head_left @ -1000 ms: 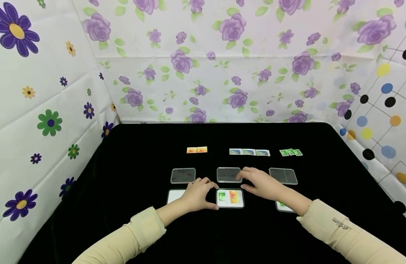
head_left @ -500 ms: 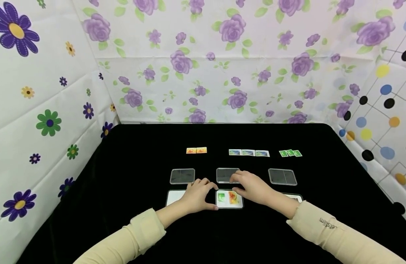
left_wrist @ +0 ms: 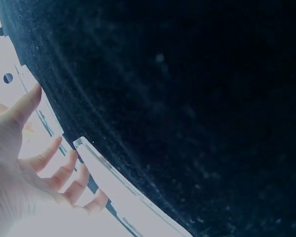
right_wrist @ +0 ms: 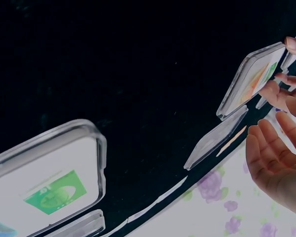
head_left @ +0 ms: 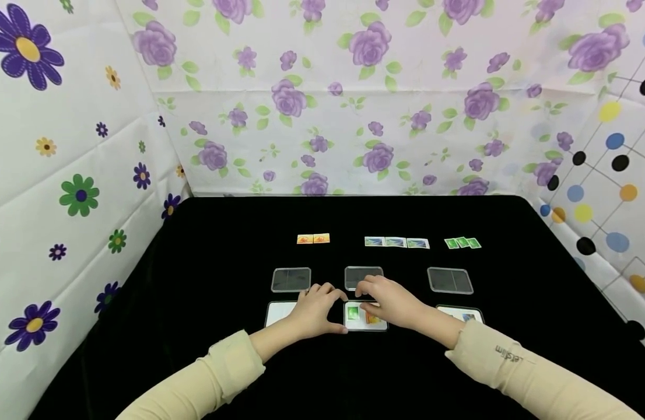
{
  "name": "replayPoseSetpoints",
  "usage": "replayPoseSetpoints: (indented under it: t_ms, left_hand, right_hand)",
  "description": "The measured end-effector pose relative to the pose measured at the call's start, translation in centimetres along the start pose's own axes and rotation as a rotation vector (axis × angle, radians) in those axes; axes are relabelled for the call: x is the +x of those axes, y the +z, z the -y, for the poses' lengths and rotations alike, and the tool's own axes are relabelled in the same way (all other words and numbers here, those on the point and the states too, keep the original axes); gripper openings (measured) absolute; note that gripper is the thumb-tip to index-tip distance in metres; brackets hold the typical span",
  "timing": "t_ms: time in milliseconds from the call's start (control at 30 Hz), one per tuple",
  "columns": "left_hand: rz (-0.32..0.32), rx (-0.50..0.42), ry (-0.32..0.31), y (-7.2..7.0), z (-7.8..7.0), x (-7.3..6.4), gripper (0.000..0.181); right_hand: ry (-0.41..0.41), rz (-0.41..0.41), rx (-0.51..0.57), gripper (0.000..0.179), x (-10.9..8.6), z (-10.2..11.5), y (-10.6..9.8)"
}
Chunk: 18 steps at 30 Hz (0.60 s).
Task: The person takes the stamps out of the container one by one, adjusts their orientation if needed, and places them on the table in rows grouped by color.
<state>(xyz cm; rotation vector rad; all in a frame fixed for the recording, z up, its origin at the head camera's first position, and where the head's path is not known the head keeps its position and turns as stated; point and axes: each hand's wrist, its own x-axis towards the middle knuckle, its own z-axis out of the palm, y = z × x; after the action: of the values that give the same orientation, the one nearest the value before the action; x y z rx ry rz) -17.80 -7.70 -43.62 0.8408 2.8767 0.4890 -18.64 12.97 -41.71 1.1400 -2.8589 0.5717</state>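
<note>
My left hand [head_left: 314, 313] rests at the left side of the middle clear plastic case [head_left: 349, 325], its thumb near one corner and its index finger near the other. Inside that case, on a white base, lie a small green card [head_left: 353, 313] and an orange card [head_left: 374, 319]. Bent over the case is my right hand [head_left: 391, 298], which partly covers the orange card; no card is visible between its fingers. The right wrist view shows the right hand [right_wrist: 283, 165] with fingers loosely bent. In the left wrist view the left hand [left_wrist: 34, 168] has its fingers spread beside the case edges.
White-based cases stand left [head_left: 278, 311] and right [head_left: 472, 314], partly hidden by hands and arms. Transparent lids lie behind them: left lid [head_left: 291, 280], middle lid [head_left: 354, 279], right lid [head_left: 451, 280]. Farther back are orange cards [head_left: 313, 238], blue cards [head_left: 396, 242] and green cards [head_left: 462, 242].
My right hand has moved left, from the right side of the middle case to above it, now covering part of the orange card. The left hand has stayed in place.
</note>
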Motion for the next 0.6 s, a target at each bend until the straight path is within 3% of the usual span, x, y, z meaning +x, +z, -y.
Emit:
replayPoseSetpoints:
  t_ms: [600]
  left_hand:
    - [0.017,-0.005,-0.001,-0.08,0.23,0.33,0.06]
  right_hand:
    - [-0.04,0.0,-0.044,0.02,0.54,-0.1,0.76]
